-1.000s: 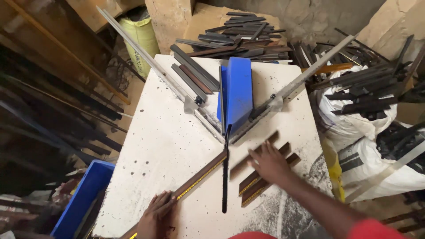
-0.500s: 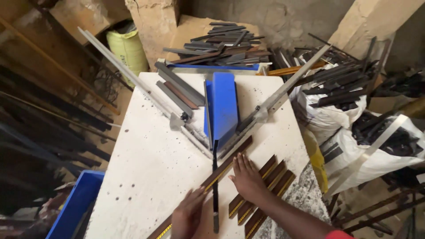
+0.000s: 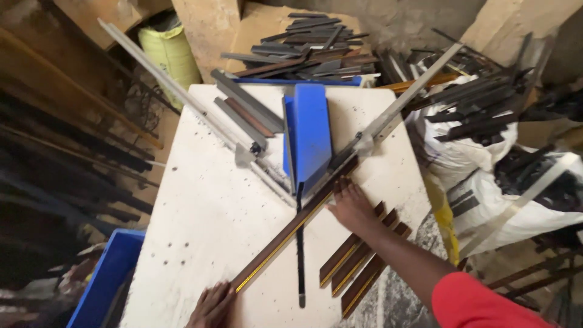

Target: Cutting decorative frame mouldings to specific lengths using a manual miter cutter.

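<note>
From my feed I see a white speckled worktable (image 3: 200, 231) in a cramped, dim workshop, with a rough plastered wall (image 3: 401, 18) behind it, dark moulding lengths stacked at left (image 3: 67, 158), white sacks of offcuts at right (image 3: 486, 164) and a blue crate (image 3: 103, 279) below.

Two hands show: the left hand (image 3: 212, 305) and the right hand (image 3: 350, 206). One long brown strip (image 3: 291, 229) crosses the table (image 3: 200, 212). Three short brown strips (image 3: 358, 258) lie together. One blue cutter (image 3: 310, 133). Two blue bins (image 3: 103, 279).

left hand (image 3: 212, 307) cut off by bottom edge, blue bin (image 3: 103, 282) partly out of frame
</note>
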